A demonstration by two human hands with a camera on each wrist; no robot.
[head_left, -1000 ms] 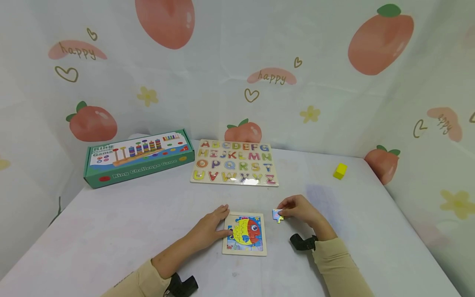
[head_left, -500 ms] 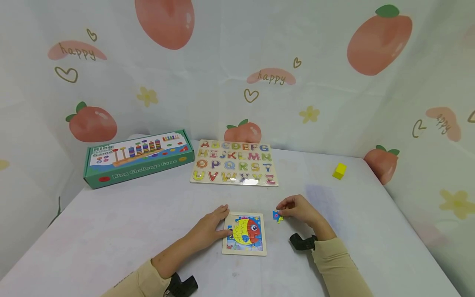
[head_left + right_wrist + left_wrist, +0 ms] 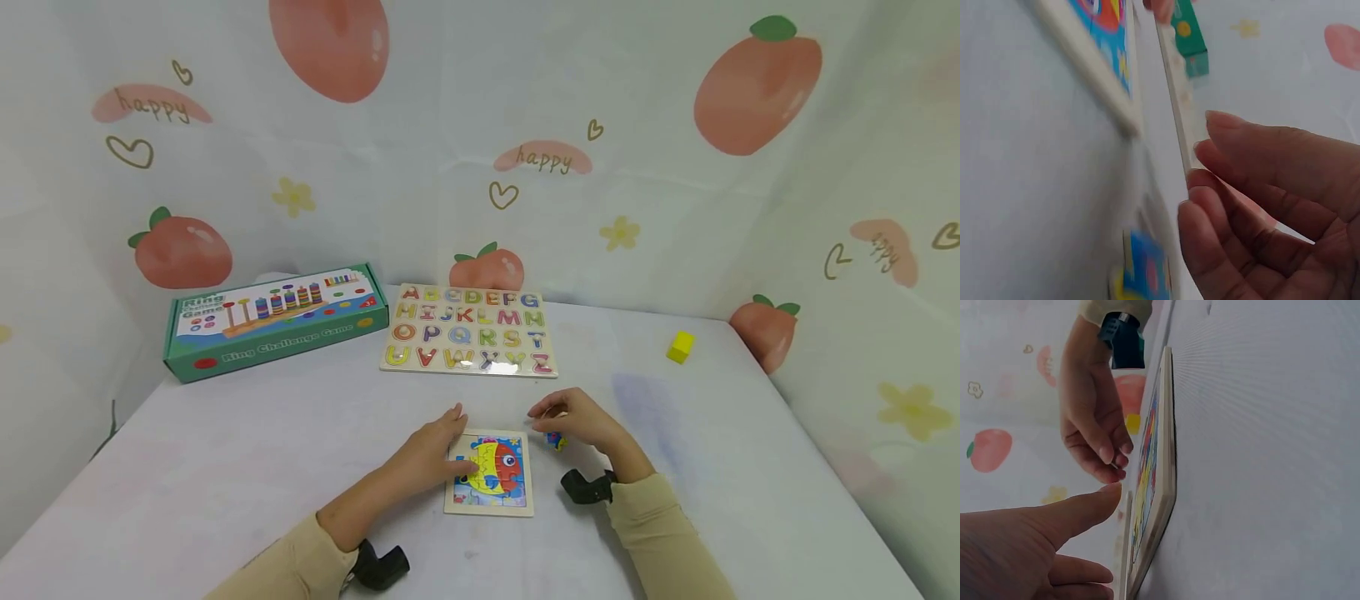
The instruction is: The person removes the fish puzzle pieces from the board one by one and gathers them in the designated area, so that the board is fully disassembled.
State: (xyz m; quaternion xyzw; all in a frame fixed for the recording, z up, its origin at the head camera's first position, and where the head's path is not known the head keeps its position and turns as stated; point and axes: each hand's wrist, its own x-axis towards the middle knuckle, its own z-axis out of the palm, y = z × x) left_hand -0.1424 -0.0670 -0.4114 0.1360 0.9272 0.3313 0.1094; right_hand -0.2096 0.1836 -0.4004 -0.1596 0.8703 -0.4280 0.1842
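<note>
**Fish jigsaw looks mostly filled, but there's loose stuff outside the frame**

So the square pale-wood puzzle frame (image 3: 489,511) is flat on the white-covered table (image 3: 300,450), and most of its colourful fish picture (image 3: 507,473) is in: red head, yellow scaly body, blue sea around. Upper-left corner looks paler to me, maybe bare wood, but it's too small to swear to, and the thumb of the bare left hand (image 3: 423,457) hides part of that side.

What's left, I reckon: the little blue-and-yellow jigsaw piece (image 3: 556,442) on the table near the frame, about 2 o'clock from it. Might be more than one; it's blurry in the right wrist view.

Left hand's at 9 o'clock of the frame, fingers and thumb spread. The bare right hand (image 3: 588,423) is at 2 o'clock, right by the piece, fingers loosely bent and apart; I can't see anything pinched in it.

Farther out: colourful wooden alphabet board (image 3: 446,347) at 12, long green cardboard ring-game box (image 3: 277,325) at 10, small yellow block (image 3: 681,347) at 2. None look involved.
</note>
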